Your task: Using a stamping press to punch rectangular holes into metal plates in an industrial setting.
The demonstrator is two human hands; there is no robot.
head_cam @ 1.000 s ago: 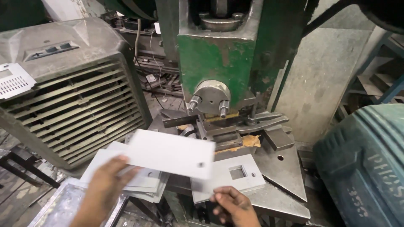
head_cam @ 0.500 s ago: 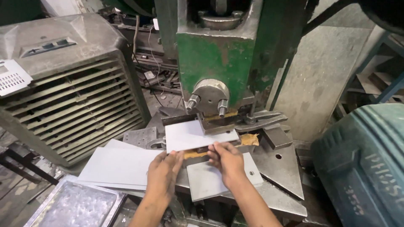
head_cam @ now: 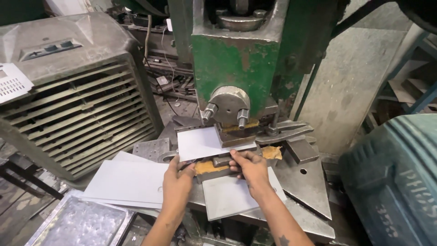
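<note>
A flat white metal plate (head_cam: 200, 142) lies in the die of a green press (head_cam: 236, 59), under the round steel ram head (head_cam: 227, 105). My left hand (head_cam: 178, 175) pinches the plate's near left edge. My right hand (head_cam: 249, 167) grips its near right edge, fingers just in front of the die block. A second white plate (head_cam: 232, 197) rests on the press bed below my right hand. To the left lies a stack of white plates (head_cam: 125, 182).
A large grey louvred cabinet (head_cam: 68, 100) stands at the left. A metal tray (head_cam: 82, 224) sits at the bottom left. At the right is a big teal motor housing (head_cam: 396, 182). Steel clamps and a triangular plate (head_cam: 305, 182) lie on the press bed.
My left hand lifted a white plate from the left stack and both hands carried it into the die; now it sits deeper under the ram, with both hands on its near edge.
</note>
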